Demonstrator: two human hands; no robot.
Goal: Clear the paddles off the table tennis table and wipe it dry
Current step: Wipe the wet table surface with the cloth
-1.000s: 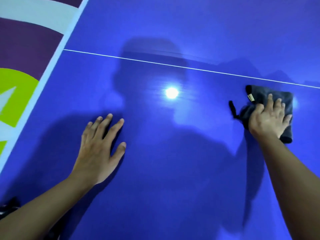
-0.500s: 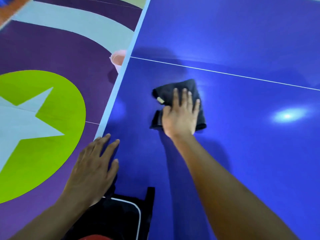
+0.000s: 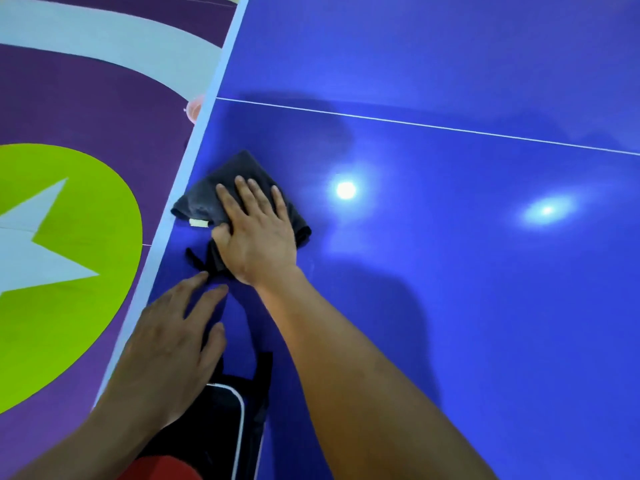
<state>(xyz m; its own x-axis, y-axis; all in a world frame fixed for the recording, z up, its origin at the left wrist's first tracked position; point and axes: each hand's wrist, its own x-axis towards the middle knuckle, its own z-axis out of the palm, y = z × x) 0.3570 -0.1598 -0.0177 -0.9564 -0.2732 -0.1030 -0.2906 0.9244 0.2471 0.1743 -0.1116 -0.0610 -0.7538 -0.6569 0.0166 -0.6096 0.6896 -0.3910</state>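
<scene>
A dark grey cloth (image 3: 211,195) lies flat on the blue table tennis table (image 3: 450,271), close to its pale left edge. My right hand (image 3: 258,233) presses down on the cloth with straight, spread fingers. A black loop of the cloth sticks out below the thumb. My left hand (image 3: 173,344) rests flat on the table near the left edge, fingers straight, just short of that loop. No paddle lies on the visible tabletop.
A black bag with white piping (image 3: 221,427) sits at the table's near edge under my left wrist, with something red (image 3: 162,469) below it. A pink cup (image 3: 194,110) shows beside the table's left edge. The floor at left is purple with a green circle.
My right hand has slid the cloth from the right side of the table across to the left edge. My left hand has stayed flat near that edge.
</scene>
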